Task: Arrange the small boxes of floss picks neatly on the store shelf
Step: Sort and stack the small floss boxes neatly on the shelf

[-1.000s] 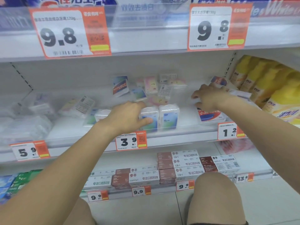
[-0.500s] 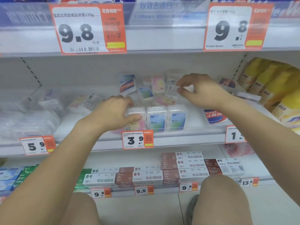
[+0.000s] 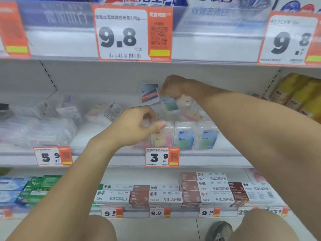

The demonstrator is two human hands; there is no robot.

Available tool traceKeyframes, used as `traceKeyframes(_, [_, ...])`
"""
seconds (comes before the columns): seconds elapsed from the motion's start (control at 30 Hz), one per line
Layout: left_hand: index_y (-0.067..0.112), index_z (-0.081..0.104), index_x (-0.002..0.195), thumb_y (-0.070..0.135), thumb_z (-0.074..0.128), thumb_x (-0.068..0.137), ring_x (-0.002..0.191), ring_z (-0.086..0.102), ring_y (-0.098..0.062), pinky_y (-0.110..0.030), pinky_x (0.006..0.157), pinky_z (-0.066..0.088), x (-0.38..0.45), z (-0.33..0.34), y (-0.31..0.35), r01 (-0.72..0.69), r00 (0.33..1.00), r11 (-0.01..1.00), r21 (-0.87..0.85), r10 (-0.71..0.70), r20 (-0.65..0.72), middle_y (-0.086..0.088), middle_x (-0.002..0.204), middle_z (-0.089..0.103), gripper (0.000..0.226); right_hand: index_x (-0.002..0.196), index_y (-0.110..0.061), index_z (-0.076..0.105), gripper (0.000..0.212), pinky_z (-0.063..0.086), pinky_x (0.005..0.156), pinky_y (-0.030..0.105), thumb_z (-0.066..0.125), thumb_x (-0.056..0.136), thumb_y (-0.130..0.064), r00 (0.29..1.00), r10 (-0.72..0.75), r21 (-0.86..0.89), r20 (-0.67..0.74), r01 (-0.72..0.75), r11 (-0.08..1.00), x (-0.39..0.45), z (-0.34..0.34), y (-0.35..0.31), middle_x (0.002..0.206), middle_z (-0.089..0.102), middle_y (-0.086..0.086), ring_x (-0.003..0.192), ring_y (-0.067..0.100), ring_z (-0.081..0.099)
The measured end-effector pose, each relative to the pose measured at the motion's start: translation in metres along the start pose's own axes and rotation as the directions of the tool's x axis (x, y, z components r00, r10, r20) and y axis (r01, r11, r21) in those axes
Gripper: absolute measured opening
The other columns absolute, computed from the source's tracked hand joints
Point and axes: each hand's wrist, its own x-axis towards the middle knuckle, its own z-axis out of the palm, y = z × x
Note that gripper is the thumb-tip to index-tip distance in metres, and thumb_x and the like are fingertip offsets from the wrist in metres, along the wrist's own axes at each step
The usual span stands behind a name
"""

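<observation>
Three small clear floss pick boxes stand upright in a row at the shelf front: a pink-yellow one point(image 3: 163, 136), a blue-green one point(image 3: 185, 136) and a blue one point(image 3: 206, 136). My left hand point(image 3: 135, 126) is curled over a further clear box at the left end of this row, thumb and fingers pinching its top; most of that box is hidden. Loose boxes point(image 3: 169, 104) lie jumbled behind the row, with a pink one point(image 3: 191, 115) lying flat. My right hand point(image 3: 173, 87) reaches over them to the shelf back, fingers bent down and hidden. A blue-red box point(image 3: 150, 93) leans beside it.
Yellow bottles point(image 3: 295, 94) fill the shelf's right end. Clear plastic packs point(image 3: 34, 129) lie on the left. Price tags 3.9 point(image 3: 156, 157) and 5.9 point(image 3: 50, 156) hang on the shelf rail. Toothpaste cartons point(image 3: 203, 186) are stacked on the shelf below.
My right hand has moved left and deeper, from the shelf's right side to the back pile. My left hand shifted left along the front row, which gained a box. The view came closer.
</observation>
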Motion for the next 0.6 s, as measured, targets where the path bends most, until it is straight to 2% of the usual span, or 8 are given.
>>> traceKeyframes(0.07, [0.028, 0.066, 0.105, 0.068, 0.051, 0.084, 0.092, 0.062, -0.007, -0.033, 0.085, 0.052, 0.006, -0.008, -0.012, 0.067, 0.997, 0.991, -0.114, -0.072, -0.040, 0.012, 0.104, 0.066, 0.048, 0.108, -0.008, 0.066, 0.051, 0.052, 0.067, 0.031, 0.068, 0.082, -0.052, 0.998, 0.056, 0.026, 0.004, -0.056, 0.998, 0.034, 0.018, -0.004, 0.100, 0.069, 0.009, 0.073, 0.021, 0.063])
traceKeyframes(0.13, [0.032, 0.065, 0.103, 0.066, 0.051, 0.086, 0.089, 0.062, -0.008, -0.033, 0.078, 0.055, 0.014, -0.013, -0.023, 0.141, 0.990, 0.972, -0.186, -0.140, 0.019, 0.013, 0.104, 0.066, 0.041, 0.118, -0.011, 0.060, 0.074, 0.052, 0.077, 0.030, 0.077, 0.069, -0.064, 0.998, 0.054, 0.069, -0.013, -0.053, 0.996, 0.051, 0.032, -0.011, 0.110, 0.065, 0.003, 0.090, 0.022, 0.063])
traceKeyframes(0.23, [0.025, 0.067, 0.099, 0.058, 0.045, 0.092, 0.093, 0.062, -0.018, -0.028, 0.078, 0.047, 0.025, -0.021, -0.036, 0.196, 0.980, 0.957, -0.214, -0.186, 0.068, 0.006, 0.101, 0.068, 0.040, 0.133, -0.011, 0.052, 0.074, 0.044, 0.085, 0.027, 0.081, 0.075, -0.047, 0.999, -0.030, 0.101, -0.018, 0.032, 0.994, 0.064, 0.045, -0.022, 0.130, 0.057, 0.006, 0.117, 0.026, 0.056])
traceKeyframes(0.3, [0.023, 0.068, 0.100, 0.054, 0.047, 0.093, 0.098, 0.062, -0.018, -0.029, 0.080, 0.047, 0.033, -0.026, -0.047, 0.251, 0.966, 0.928, -0.274, -0.259, 0.006, 0.005, 0.103, 0.069, 0.038, 0.130, -0.007, 0.052, 0.075, 0.049, 0.080, 0.028, 0.087, 0.071, -0.037, 0.999, -0.025, 0.153, -0.044, 0.031, 0.988, 0.071, 0.045, -0.023, 0.125, 0.059, 0.008, 0.111, 0.025, 0.059])
traceKeyframes(0.37, [0.027, 0.066, 0.100, 0.045, 0.054, 0.093, 0.096, 0.063, -0.014, -0.023, 0.064, 0.048, 0.044, -0.026, -0.060, 0.277, 0.944, 0.909, -0.311, -0.317, -0.088, 0.009, 0.100, 0.068, 0.023, 0.123, -0.001, 0.058, 0.063, 0.052, 0.062, 0.026, 0.086, 0.070, -0.020, 0.996, 0.004, 0.238, -0.086, 0.016, 0.971, 0.075, 0.037, -0.021, 0.114, 0.065, 0.011, 0.092, 0.022, 0.064])
traceKeyframes(0.43, [0.026, 0.060, 0.112, 0.040, 0.060, 0.091, 0.092, 0.061, -0.011, -0.022, 0.058, 0.045, 0.053, -0.022, -0.063, 0.293, 0.918, 0.896, -0.334, -0.361, -0.162, 0.009, 0.104, 0.064, 0.025, 0.120, 0.000, 0.061, 0.045, 0.056, 0.059, 0.024, 0.078, 0.079, -0.007, 0.999, 0.005, 0.479, -0.046, 0.018, 0.877, 0.069, 0.022, -0.013, 0.116, 0.068, 0.014, 0.085, 0.019, 0.067])
traceKeyframes(0.53, [0.020, 0.036, 0.140, 0.045, 0.067, 0.085, 0.116, 0.053, -0.017, -0.032, 0.090, 0.049, 0.067, -0.016, -0.063, 0.257, 0.925, 0.915, -0.310, -0.326, -0.195, -0.002, 0.135, 0.049, 0.068, 0.128, -0.007, 0.057, 0.040, 0.058, 0.082, 0.028, 0.068, 0.089, -0.006, 0.981, -0.127, 0.726, 0.147, -0.020, 0.688, 0.040, 0.002, -0.009, 0.117, 0.070, 0.008, 0.096, 0.018, 0.070])
traceKeyframes(0.6, [0.016, 0.035, 0.141, 0.040, 0.072, 0.083, 0.117, 0.056, -0.019, -0.038, 0.094, 0.052, 0.075, -0.019, -0.055, 0.238, 0.939, 0.854, -0.463, -0.324, -0.114, -0.005, 0.136, 0.050, 0.073, 0.125, -0.011, 0.058, 0.033, 0.054, 0.091, 0.031, 0.063, 0.093, -0.010, 0.964, -0.212, 0.761, 0.164, 0.013, 0.649, 0.022, -0.002, -0.009, 0.111, 0.071, 0.006, 0.098, 0.018, 0.069])
